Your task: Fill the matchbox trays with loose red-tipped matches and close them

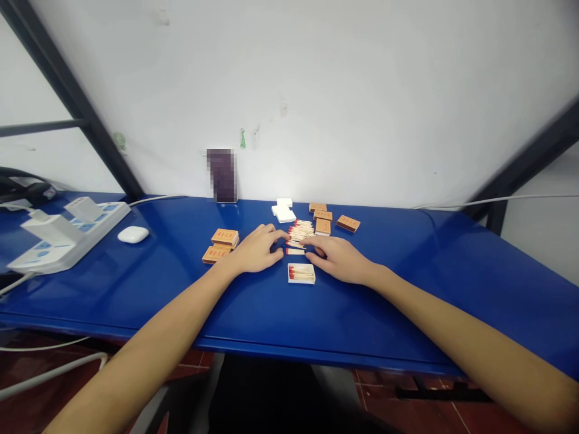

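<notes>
A loose pile of red-tipped matches (301, 231) lies on the blue table (407, 301). My left hand (257, 247) rests palm down to its left, fingers curled toward the pile. My right hand (337, 258) lies to the right, fingertips pinched on a small bundle of matches (295, 251) held between both hands. Just in front sits an open white matchbox tray (301, 273) filled with matches. Stacked orange matchboxes (221, 244) lie beside my left wrist.
More orange matchboxes (330, 222) and white inner trays (283, 211) lie behind the pile. A white power strip (63, 235) and a white earbud case (132, 234) sit at the left. A dark object (222, 175) stands against the white wall.
</notes>
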### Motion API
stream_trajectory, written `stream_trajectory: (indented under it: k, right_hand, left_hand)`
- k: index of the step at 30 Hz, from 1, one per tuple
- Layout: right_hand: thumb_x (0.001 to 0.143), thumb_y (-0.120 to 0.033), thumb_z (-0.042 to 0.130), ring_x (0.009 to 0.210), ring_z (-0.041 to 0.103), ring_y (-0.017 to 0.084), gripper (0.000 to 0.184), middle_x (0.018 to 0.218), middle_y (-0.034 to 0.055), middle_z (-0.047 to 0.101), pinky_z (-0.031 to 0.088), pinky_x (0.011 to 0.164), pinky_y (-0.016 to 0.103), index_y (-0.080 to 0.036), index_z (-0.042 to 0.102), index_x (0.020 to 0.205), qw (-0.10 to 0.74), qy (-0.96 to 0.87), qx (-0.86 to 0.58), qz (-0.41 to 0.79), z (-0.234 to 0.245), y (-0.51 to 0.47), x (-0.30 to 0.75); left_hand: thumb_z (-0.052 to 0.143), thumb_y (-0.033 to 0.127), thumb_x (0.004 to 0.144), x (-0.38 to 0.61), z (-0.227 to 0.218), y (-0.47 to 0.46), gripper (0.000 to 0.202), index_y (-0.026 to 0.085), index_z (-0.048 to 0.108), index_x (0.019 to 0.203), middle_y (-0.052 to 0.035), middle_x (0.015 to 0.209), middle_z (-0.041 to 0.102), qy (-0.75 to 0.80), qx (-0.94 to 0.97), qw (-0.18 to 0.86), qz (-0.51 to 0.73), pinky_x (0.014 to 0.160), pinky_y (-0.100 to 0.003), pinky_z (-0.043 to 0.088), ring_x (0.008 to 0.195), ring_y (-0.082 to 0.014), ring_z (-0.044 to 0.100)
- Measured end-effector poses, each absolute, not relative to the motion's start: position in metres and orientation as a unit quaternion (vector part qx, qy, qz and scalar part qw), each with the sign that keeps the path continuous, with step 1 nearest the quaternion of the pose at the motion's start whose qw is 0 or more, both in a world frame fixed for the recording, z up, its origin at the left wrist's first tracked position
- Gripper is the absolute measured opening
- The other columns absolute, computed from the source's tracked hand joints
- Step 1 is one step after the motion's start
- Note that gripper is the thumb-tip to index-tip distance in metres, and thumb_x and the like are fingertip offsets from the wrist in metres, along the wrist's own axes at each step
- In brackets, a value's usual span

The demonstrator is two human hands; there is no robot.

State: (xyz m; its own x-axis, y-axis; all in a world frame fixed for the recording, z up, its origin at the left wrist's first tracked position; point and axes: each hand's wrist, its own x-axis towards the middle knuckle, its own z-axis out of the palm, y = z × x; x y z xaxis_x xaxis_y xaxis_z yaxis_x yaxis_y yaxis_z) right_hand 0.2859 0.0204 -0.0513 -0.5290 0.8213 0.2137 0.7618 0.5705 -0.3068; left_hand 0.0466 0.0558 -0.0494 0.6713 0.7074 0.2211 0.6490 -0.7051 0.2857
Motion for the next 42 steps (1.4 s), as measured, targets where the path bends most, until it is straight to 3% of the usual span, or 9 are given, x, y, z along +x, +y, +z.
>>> stream_trajectory:
  k: [32,37,42]
  right_hand:
    - [0.094,-0.027,0.05,0.072,0.057,0.016,0.032,0.082,0.0035,0.065,0.038,0.065,0.027,-0.02,0.062,0.122,0.187,-0.875,-0.439,0.087,-0.0547,0.0223,0.2872]
    - [0.094,-0.027,0.05,0.08,0.062,0.019,0.032,0.092,0.0056,0.069,0.043,0.069,0.029,-0.021,0.062,0.123,0.184,-0.875,-0.439,0.088,-0.0544,0.0217,0.2874]
    - [0.097,-0.024,0.04,0.102,0.063,0.022,0.033,0.116,0.0082,0.069,0.045,0.085,0.034,-0.021,0.062,0.122,0.203,-0.876,-0.427,0.093,-0.0569,0.0235,0.288]
  left_hand:
    - [0.048,0.024,0.086,0.0459,-0.0508,0.0571,0.029,0.02,0.06,0.113,-0.0047,0.092,0.053,0.371,0.909,0.093,0.166,0.085,-0.035,0.044,0.094,-0.022,0.05]
    - [0.048,0.024,0.087,0.0464,-0.0498,0.0555,0.029,0.02,0.06,0.112,-0.0051,0.093,0.053,0.373,0.908,0.091,0.165,0.084,-0.036,0.044,0.094,-0.022,0.05]
    - [0.047,0.026,0.089,0.046,-0.0517,0.0564,0.028,0.021,0.06,0.113,-0.0051,0.093,0.053,0.369,0.911,0.086,0.163,0.085,-0.036,0.044,0.095,-0.0223,0.05]
